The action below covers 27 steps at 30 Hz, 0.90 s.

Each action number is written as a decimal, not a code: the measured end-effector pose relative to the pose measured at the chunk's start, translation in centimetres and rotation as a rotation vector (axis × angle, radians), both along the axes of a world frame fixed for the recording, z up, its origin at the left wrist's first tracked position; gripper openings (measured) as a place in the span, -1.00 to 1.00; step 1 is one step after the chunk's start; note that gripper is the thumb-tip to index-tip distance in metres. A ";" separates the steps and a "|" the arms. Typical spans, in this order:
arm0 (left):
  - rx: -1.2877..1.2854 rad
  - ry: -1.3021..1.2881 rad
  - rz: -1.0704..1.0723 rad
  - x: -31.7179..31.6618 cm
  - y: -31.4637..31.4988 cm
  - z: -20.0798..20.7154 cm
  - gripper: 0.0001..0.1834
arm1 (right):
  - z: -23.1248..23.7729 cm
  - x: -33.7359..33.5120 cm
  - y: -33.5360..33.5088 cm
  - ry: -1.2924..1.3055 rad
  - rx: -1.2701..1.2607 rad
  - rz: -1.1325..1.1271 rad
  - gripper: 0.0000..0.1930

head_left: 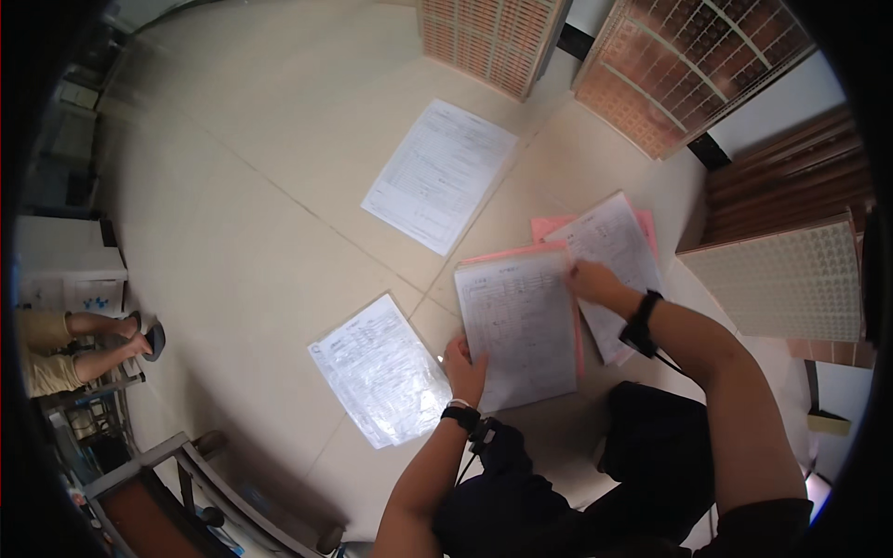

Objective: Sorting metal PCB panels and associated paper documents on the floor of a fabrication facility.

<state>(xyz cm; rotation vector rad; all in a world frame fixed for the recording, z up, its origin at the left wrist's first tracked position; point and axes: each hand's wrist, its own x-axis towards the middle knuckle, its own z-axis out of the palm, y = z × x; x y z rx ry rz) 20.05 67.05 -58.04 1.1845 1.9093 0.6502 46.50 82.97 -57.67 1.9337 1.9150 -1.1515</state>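
A stack of printed sheets (521, 339) with pink edges showing beneath stands before me, just above the floor or on it; I cannot tell which. My left hand (465, 372) grips its lower left edge, thumb on the front sheet. At its upper right corner, my right hand (600, 284) has its fingers closed on the edge. Behind that hand, another printed sheet (609, 232) lies over pink paper (646, 223). Left of my left hand is a sheet in a shiny clear sleeve (379, 372). Farther off lies another white printed sheet (442, 177).
Patterned copper-coloured panels (693, 65) and an orange grid panel (488, 42) lean at the back right. A pale dotted panel (781, 274) stands at the right. A metal-framed cart (158, 474) is at lower left. Another person's legs (102, 339) show at far left.
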 end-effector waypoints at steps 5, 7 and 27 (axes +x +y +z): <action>-0.060 -0.225 0.035 3.0 -0.2 -1.1 -0.79 | -0.2 4.8 -8.7 0.102 -0.117 -0.083 -0.57; -0.072 -0.171 -0.005 4.1 -0.3 -0.6 -0.81 | 1.0 5.0 -9.1 0.099 -0.177 -0.177 -0.57; -0.233 -0.301 0.123 2.4 -1.6 -6.1 -0.75 | 3.1 15.1 -7.3 0.333 -0.083 -0.577 -0.73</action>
